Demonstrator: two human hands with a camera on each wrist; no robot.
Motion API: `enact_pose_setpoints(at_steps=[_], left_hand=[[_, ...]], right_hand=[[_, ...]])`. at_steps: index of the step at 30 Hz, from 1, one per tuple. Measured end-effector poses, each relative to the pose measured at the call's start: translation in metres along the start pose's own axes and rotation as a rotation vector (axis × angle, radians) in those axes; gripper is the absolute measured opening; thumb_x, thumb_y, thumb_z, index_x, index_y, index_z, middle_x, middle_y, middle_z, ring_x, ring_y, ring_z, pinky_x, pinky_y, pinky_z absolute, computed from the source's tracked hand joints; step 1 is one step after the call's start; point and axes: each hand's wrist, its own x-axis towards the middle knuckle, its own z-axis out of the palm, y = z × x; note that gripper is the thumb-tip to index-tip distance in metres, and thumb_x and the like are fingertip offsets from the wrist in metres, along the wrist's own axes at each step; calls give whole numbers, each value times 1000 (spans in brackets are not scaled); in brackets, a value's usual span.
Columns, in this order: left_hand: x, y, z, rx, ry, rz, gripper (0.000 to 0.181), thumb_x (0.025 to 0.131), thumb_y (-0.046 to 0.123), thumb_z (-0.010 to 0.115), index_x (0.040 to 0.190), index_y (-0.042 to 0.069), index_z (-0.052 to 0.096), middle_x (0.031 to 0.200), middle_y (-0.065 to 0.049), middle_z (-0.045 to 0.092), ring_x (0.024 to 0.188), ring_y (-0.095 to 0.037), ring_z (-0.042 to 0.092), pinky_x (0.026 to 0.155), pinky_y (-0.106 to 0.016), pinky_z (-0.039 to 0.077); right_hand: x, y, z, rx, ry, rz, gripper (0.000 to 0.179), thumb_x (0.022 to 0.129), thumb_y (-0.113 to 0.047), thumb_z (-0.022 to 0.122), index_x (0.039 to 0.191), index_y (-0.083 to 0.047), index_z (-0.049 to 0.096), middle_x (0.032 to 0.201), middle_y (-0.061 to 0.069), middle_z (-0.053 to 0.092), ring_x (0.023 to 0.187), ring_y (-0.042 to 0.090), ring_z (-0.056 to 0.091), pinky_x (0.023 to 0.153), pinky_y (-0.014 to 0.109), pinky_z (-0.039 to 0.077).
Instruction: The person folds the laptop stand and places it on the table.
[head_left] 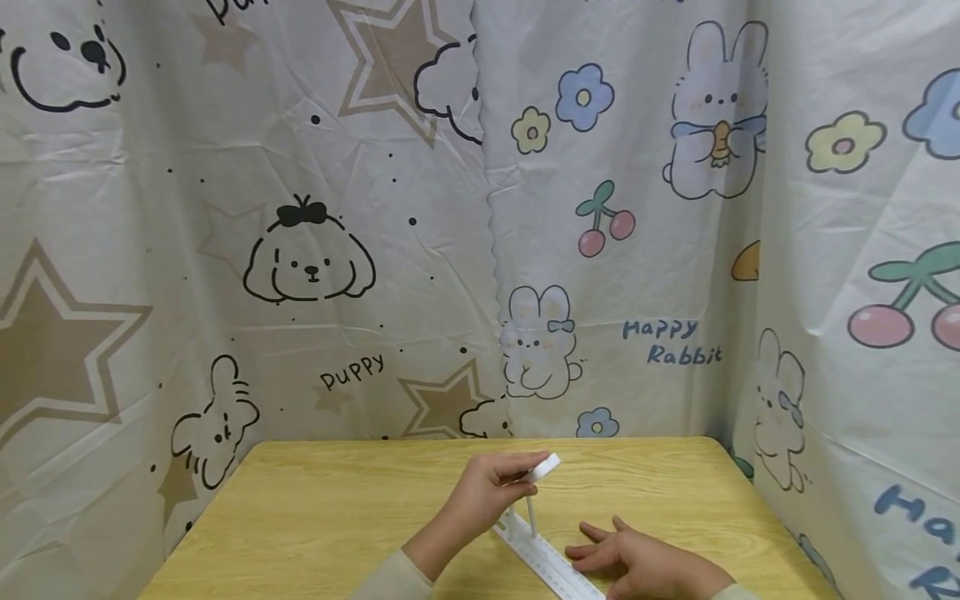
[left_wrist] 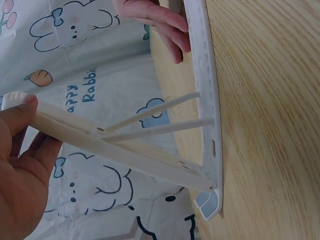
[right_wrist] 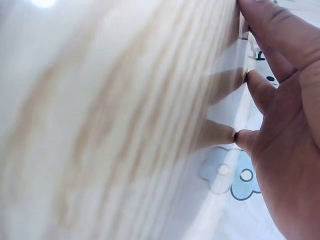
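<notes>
A white folding stand (head_left: 551,565) lies with its long, slotted base on the table, its upper arm (left_wrist: 125,155) raised at a slant. Two thin struts (left_wrist: 160,130) run between that arm and the base. My left hand (head_left: 483,492) pinches the free end of the raised arm between thumb and fingers. Beside the base is my right hand (head_left: 645,562), fingers spread and fingertips on the tabletop. In the left wrist view, its fingers are close against the base's edge; whether they press it I cannot tell. The right wrist view shows only this hand (right_wrist: 285,130) and the table surface.
A yellow wood-grain table (head_left: 322,508) carries the stand. Behind it and at both sides hang pale curtains (head_left: 420,333) printed with puppies, rabbits, stars and flowers. The table's back edge (head_left: 375,441) meets the rear curtain.
</notes>
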Motion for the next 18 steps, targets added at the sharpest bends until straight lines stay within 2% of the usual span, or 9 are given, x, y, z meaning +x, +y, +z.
enact_pose_setpoints(at_steps=[2, 7, 12, 18], left_hand=[[-1, 0, -1, -7, 0, -2, 47, 87, -5, 75, 130, 14, 71, 136, -1, 67, 119, -15, 66, 94, -23, 56], [-5, 3, -5, -5, 8, -13, 48, 86, -7, 74, 128, 16, 73, 134, -1, 68, 119, -17, 67, 93, -23, 57], [-7, 4, -8, -1, 13, -5, 45, 86, -9, 74, 127, 11, 73, 132, -4, 69, 119, -17, 67, 92, -23, 57], [-10, 0, -14, -24, 21, -6, 42, 85, -6, 76, 124, 9, 74, 130, -7, 71, 113, -11, 68, 91, -24, 59]], right_hand=[[1, -2, 1, 9, 0, 9, 55, 89, -32, 77, 141, -24, 63, 154, 0, 52, 155, 40, 15, 104, 81, -17], [7, -8, 7, 17, -10, 54, 52, 92, -36, 75, 142, -29, 62, 153, -6, 52, 155, 40, 17, 104, 85, -9], [11, -12, 10, 38, -3, 95, 54, 90, -35, 78, 141, -31, 63, 153, -9, 51, 155, 44, 14, 104, 86, -7], [16, -20, 16, -17, -17, 61, 57, 93, -41, 74, 146, -31, 57, 156, -8, 48, 156, 35, 19, 108, 84, -4]])
